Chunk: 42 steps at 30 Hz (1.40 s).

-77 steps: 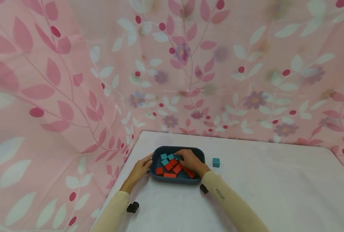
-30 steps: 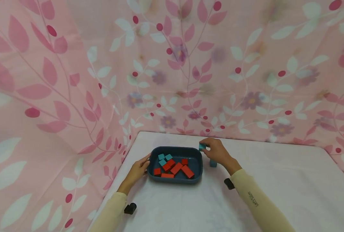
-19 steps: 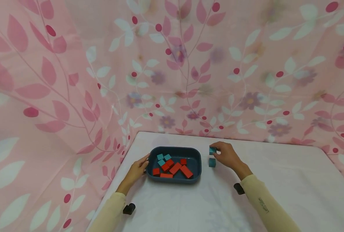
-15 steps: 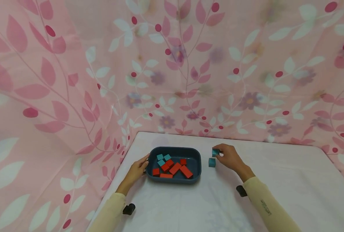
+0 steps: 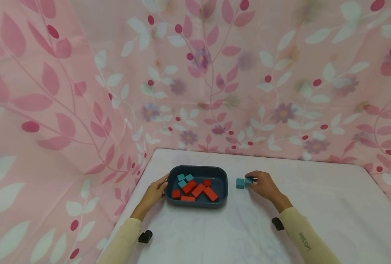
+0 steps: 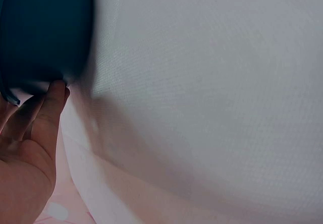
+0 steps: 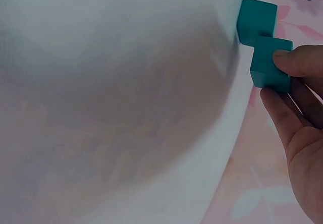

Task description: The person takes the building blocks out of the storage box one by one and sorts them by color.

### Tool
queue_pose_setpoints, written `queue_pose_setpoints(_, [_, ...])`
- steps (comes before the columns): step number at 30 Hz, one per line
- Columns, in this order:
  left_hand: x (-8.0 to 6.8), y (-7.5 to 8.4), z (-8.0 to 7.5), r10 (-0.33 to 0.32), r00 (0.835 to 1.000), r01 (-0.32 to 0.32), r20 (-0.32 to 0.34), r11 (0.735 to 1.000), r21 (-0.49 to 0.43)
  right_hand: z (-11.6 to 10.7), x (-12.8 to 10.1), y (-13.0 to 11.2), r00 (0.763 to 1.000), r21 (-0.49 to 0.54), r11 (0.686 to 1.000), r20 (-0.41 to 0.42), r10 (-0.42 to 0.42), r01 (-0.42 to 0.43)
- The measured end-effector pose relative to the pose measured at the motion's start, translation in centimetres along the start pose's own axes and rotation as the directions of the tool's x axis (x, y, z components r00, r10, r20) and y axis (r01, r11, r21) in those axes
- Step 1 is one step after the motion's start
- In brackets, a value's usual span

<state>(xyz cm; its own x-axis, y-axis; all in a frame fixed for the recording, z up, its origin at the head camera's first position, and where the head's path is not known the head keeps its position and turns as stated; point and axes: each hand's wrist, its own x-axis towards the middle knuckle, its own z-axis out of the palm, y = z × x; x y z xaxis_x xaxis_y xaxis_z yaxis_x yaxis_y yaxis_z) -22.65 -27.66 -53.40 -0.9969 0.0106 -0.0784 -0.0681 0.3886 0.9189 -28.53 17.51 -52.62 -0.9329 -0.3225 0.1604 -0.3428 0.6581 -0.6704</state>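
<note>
From the head view, your right hand [image 5: 264, 185] pinches a teal cube [image 7: 267, 67] just beside a second cube [image 5: 240, 183] at nine o'clock; your left hand [image 5: 154, 192] grips the navy tray [image 5: 196, 204]'s nine o'clock end.

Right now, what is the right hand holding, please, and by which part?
The right hand pinches a teal cube by its sides, between thumb and fingers.
</note>
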Motion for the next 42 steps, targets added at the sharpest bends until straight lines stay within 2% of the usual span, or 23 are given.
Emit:
queue_pose_setpoints(5, [0.0,-0.1,0.1,0.02,1.0,-0.02,0.002,1.0,0.013,0.7,0.0,0.4,1.0,0.002,1.0,0.005,0.01,-0.01])
queue_pose_setpoints(12, [0.0,-0.2,0.0,0.032,0.999,-0.032,0.011,0.999,0.001,1.1,0.0,0.6,0.997,0.004,0.998,0.029,0.067,-0.067])
queue_pose_setpoints(18, [-0.1,0.1,-0.1,0.033,0.999,-0.033,-0.001,0.999,0.014,1.2,0.0,0.7,0.998,0.018,0.998,0.036,0.06,-0.061])
queue_pose_setpoints(26, [0.0,0.0,-0.2,0.035,0.999,-0.035,-0.002,0.999,0.022,1.0,0.6,0.3,0.997,-0.02,0.999,0.062,0.045,-0.043])
queue_pose_setpoints(36, [0.0,-0.2,0.2,0.032,0.999,-0.032,-0.004,0.999,0.009,0.6,3.2,-3.6,0.995,-0.025,0.995,0.035,-0.098,0.098])
queue_pose_setpoints(42, [-0.2,0.2,0.2,0.043,0.999,-0.043,0.0,0.999,-0.03,2.0,5.5,-6.3,0.969,-0.002,0.971,0.061,-0.238,0.239])
